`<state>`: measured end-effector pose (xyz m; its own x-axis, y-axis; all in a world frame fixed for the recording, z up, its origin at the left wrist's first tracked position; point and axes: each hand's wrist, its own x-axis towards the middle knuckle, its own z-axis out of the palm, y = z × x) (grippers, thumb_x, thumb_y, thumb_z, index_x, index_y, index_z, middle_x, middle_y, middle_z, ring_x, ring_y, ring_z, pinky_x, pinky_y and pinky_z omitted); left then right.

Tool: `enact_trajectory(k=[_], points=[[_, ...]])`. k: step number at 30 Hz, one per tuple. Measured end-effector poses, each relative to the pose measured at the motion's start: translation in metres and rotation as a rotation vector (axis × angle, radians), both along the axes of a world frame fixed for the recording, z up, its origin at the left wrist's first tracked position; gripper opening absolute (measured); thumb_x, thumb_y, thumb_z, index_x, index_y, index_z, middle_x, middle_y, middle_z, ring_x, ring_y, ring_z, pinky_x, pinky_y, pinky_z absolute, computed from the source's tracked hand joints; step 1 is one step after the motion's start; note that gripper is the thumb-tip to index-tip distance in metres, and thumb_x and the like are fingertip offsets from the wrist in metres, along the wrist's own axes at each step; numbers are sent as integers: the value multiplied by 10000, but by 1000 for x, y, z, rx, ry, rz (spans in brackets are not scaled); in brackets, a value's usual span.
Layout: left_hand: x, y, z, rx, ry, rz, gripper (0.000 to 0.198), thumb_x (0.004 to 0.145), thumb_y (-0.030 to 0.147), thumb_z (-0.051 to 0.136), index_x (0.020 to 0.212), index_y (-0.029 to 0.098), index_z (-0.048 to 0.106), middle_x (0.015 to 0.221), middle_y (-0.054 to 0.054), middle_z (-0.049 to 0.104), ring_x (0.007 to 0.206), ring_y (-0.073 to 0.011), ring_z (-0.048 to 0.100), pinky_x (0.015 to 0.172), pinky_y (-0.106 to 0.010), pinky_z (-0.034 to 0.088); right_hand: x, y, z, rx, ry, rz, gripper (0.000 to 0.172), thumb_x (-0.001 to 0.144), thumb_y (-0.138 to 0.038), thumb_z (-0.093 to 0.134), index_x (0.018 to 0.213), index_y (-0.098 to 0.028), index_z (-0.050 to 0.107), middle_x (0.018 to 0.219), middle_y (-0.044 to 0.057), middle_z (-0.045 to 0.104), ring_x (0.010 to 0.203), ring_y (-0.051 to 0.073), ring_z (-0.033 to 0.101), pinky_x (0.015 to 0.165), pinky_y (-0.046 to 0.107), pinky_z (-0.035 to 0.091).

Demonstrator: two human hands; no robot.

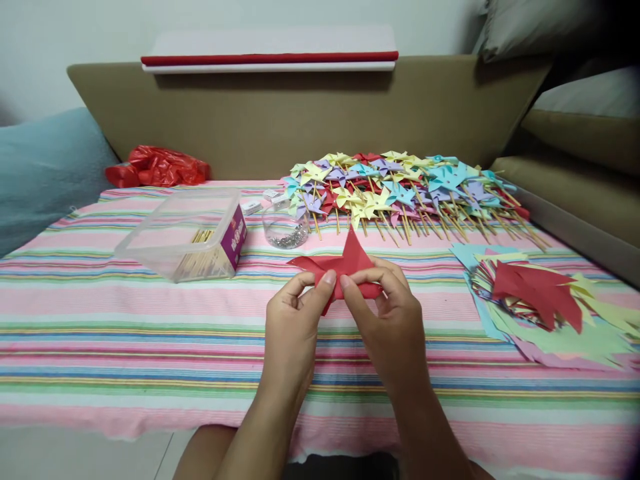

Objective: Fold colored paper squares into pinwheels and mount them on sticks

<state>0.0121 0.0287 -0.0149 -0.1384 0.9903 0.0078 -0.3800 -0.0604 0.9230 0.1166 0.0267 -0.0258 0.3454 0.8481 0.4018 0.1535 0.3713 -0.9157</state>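
Observation:
A piece of red pinwheel paper (354,252) is held up in front of me, over the striped cloth. My left hand (299,313) pinches its near left part between thumb and fingers. On the other side my right hand (389,308) grips it the same way, the two thumbs almost meeting at the paper's middle. One pointed corner stands up and another sticks out to the left. My fingers hide much of the lower part. Whether a pin sits at its centre I cannot tell.
Finished pinwheels (370,187) on sticks lie heaped at the back. Cut paper sheets (560,333) are stacked at right. A clear tub (150,233) of wooden sticks and a round container (285,233) of small metal pieces stand left of centre. A red plastic bag (165,167) lies behind.

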Motion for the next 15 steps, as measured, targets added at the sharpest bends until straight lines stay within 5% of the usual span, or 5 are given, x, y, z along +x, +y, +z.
enact_trajectory(k=[4, 9, 12, 15], points=[[-9, -1, 11, 57, 186, -71, 272, 757, 330, 827, 641, 166, 642, 614, 35, 540, 568, -89, 448, 559, -215, 361, 10, 3, 0, 1, 170, 85, 635, 728, -288, 830, 1277, -288, 511, 1281, 92, 591, 1176, 258, 600, 930, 433, 559], [-17, -2, 18, 74, 296, -149, 267, 765, 339, 817, 655, 167, 646, 606, 35, 495, 552, -87, 403, 513, -225, 296, 28, -2, 7, -142, 83, 347, 192, 811, -358, 769, 955, -233, 746, 1081, 71, 708, 1065, 272, 658, 973, 478, 523], [-18, -2, 17, 72, 296, -175, 284, 757, 320, 825, 620, 170, 627, 561, 50, 448, 518, -78, 377, 488, -225, 275, 30, -5, 9, -221, 126, 374, 179, 806, -387, 770, 897, -233, 780, 1056, 69, 736, 1015, 287, 679, 923, 494, 537], [-16, -2, 17, 47, 235, -160, 207, 741, 319, 840, 692, 169, 706, 656, 10, 619, 600, -106, 542, 557, -211, 395, 24, -4, 8, -240, 258, 343, 186, 769, -380, 804, 883, -233, 789, 1020, 58, 758, 986, 277, 688, 931, 484, 535]])
